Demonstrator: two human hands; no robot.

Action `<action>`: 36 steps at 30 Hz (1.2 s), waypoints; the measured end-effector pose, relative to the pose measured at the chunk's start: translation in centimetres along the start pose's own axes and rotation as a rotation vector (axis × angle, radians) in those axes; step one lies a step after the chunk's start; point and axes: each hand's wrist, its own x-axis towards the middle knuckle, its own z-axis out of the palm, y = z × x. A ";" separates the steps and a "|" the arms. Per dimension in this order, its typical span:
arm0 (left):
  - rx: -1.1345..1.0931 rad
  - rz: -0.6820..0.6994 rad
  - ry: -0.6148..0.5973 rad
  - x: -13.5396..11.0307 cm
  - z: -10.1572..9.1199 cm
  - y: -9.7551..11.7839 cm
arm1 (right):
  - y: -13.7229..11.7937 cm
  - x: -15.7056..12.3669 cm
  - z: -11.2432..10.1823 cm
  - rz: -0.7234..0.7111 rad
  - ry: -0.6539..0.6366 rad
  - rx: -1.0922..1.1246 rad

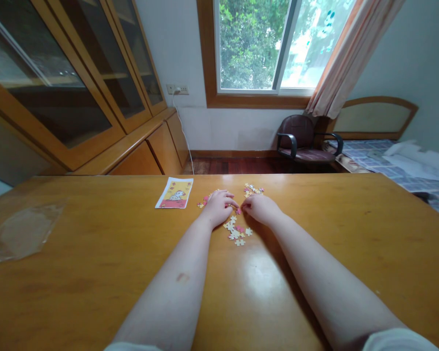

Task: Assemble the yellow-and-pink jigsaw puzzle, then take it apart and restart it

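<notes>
One big brown table [95,292] fills much of my view. A clear plastic bag [24,231] lies at its left. My left hand [219,207] has its fingers a little spread; my right hand [261,208] has bent fingers, and I can't tell if they pinch anything. A picture card [175,193] lies left of both. Puzzle pieces [235,234] lie around the hands, one pink piece [238,211] between them.
</notes>
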 end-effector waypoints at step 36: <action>0.044 -0.099 0.072 0.4 -0.1 -0.5 | -0.2 0.2 1.1 0.028 0.097 0.175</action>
